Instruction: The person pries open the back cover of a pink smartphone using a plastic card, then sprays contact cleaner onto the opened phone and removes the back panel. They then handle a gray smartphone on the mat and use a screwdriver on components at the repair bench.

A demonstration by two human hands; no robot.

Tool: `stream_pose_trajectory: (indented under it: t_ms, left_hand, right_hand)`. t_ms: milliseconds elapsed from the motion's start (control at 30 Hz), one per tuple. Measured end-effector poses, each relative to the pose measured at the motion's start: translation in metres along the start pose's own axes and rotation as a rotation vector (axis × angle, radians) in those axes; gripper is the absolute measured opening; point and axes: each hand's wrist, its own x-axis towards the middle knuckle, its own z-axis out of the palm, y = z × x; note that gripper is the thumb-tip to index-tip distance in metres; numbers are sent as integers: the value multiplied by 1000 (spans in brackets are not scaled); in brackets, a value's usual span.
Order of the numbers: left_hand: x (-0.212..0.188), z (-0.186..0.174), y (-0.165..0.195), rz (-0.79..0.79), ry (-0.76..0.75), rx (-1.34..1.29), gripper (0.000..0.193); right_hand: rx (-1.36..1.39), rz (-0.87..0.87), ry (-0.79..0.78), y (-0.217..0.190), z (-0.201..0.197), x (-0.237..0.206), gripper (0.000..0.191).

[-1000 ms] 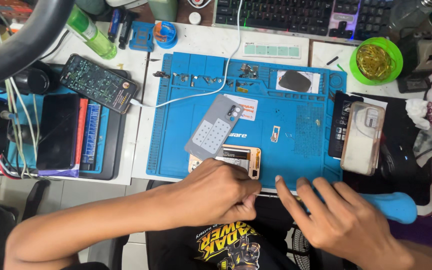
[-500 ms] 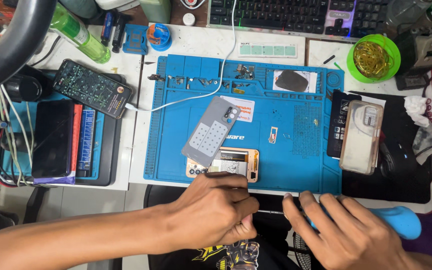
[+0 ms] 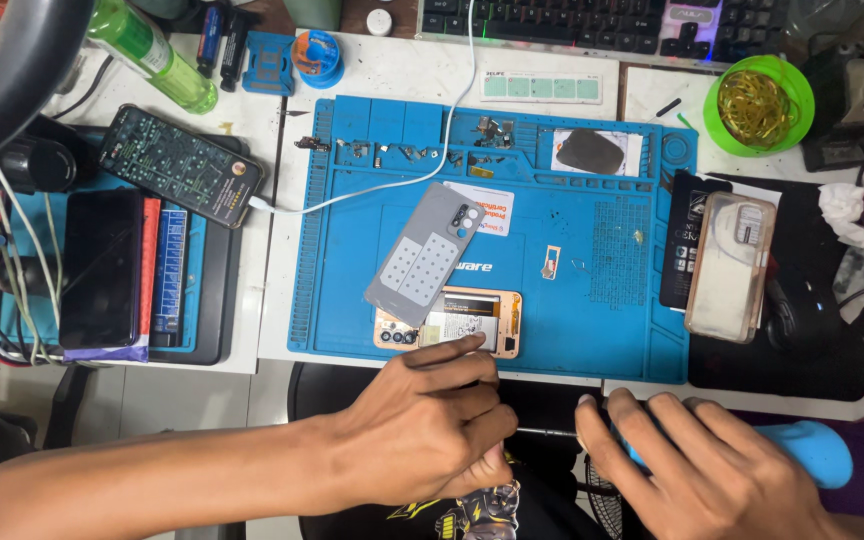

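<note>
At the near edge of the bench, at six o'clock, we find the left hand (image 3: 432, 425) curled almost shut, its index fingertip resting on the lower rim of the opened gold-framed phone body (image 3: 452, 322). We cannot tell whether the curled fingers hold anything. Just at three o'clock of it, the right hand (image 3: 697, 465) lies with fingers spread and loosely bent over a light-blue handled tool (image 3: 812, 445); a thin metal shaft (image 3: 547, 433) runs between the two hands, and its grip on that shaft is not clear to us.

We note the phone body lying flat on the blue rubber repair mat (image 3: 592, 270), close to the mat's near edge. A grey plastic back cover (image 3: 424, 255) lies tilted across its upper left corner, touching it. At two o'clock from the phone, off the mat, a clear phone case (image 3: 730, 265) rests on a black pad. At ten o'clock, a dark smartphone with a lit screen (image 3: 180, 165) lies connected to a white cable (image 3: 392, 180). At one o'clock, far side, a green round bowl of rubber bands (image 3: 758, 105) stands.
</note>
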Motion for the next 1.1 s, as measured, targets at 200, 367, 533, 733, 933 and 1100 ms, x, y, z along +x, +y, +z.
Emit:
stream_pose_trajectory:
  t_ms: [200,367,533,733,933,1100]
  left_hand:
    - [-1,2,1,8,45,68,21]
    - [8,-5,-3,-3,13,110,25]
    - [15,-13,-1,43,-24,87,32]
    - [15,-18,1,102,-62,212,29]
    - [12,-16,6,170,12,308,27]
    - [9,-13,9,189,5,338,27]
  right_hand:
    - [25,4,14,-3,3,1,41]
    - [166,77,-115,1,6,3,44]
    - [145,37,-168,3,4,3,46]
    - [160,25,-186,3,-2,0,43]
    - [191,57,-252,-3,-8,-5,29]
    - [188,86,-123,-10,-8,-5,21]
